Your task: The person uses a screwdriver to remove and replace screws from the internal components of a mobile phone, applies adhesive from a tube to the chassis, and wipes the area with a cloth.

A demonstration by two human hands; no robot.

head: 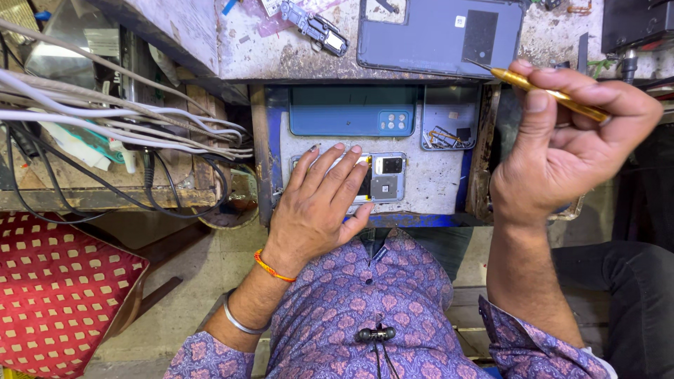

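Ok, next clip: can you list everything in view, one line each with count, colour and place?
opened phone: 1, silver and black, drawer middle, under the left hand
back cover: 1, blue, drawer rear
small tray of parts: 1, grey-blue, drawer rear right
large back cover: 1, dark blue-grey, bench top
small circuit part: 1, black, bench top
cables: several, white and black, left shelf
cushion: 1, red with cream squares, lower left
screwdriver: 1, yellow, in right hand
left hand: flat on the opened phone
right hand: raised, gripping the screwdriver
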